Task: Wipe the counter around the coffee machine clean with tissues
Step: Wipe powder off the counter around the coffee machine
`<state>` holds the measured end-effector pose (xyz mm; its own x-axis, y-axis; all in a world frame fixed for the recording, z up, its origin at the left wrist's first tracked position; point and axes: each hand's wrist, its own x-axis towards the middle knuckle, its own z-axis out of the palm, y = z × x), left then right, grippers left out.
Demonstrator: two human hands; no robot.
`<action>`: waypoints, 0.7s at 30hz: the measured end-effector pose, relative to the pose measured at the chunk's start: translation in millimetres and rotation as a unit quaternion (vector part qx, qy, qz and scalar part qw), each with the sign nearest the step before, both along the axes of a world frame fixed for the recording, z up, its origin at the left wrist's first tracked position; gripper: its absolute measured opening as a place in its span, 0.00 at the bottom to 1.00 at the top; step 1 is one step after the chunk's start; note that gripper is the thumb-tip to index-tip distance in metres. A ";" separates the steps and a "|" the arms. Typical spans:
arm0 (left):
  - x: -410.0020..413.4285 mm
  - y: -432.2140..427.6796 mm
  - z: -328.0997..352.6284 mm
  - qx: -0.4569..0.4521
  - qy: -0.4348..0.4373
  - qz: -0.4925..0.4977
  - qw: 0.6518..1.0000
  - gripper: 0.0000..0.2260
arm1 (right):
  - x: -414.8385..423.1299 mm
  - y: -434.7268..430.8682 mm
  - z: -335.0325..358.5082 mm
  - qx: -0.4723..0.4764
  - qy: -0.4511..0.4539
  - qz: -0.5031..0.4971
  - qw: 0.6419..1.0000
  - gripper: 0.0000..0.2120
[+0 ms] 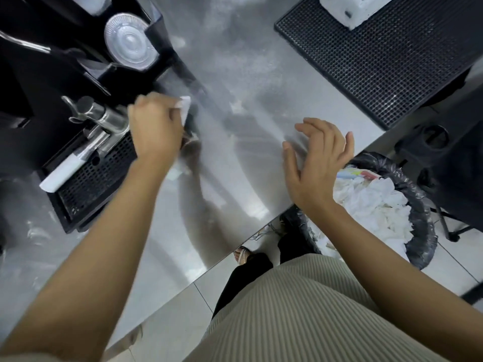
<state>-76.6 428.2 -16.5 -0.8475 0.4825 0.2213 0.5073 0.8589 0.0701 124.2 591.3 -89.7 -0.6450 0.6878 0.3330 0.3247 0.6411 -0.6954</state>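
The black coffee machine point(52, 82) fills the upper left, with a steel portafilter point(99, 118) over its perforated drip tray point(96, 176). My left hand point(156, 129) is closed around a white tissue point(185, 107) and presses it on the steel counter point(235, 113) right beside the machine's right edge. Most of the tissue is hidden under my fingers. My right hand point(318, 165) hovers with fingers spread over the counter near its front edge, holding nothing.
A black rubber bar mat point(379, 64) lies at the upper right with a white box point(352, 9) on it. A black-lined bin point(379, 205) full of used tissues stands below the counter edge at the right. Clear cup lids point(130, 40) sit in the machine's holder.
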 end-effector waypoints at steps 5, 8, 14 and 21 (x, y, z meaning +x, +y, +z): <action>-36.9 -0.3 8.9 -0.082 -0.038 0.108 0.990 0.10 | -7.0 -32.7 10.2 -0.017 0.016 0.080 0.997 0.13; -46.2 5.8 3.8 -0.138 -0.064 0.148 0.977 0.11 | -9.9 -52.4 5.5 0.002 0.016 0.118 0.993 0.12; -35.8 18.7 -4.2 -0.196 -0.104 0.139 0.965 0.10 | -12.3 -54.8 -1.3 0.020 0.013 0.121 0.992 0.10; -9.3 3.1 -3.2 -0.169 -0.160 0.072 0.970 0.09 | -12.3 -54.1 -2.1 0.022 0.007 0.116 0.993 0.09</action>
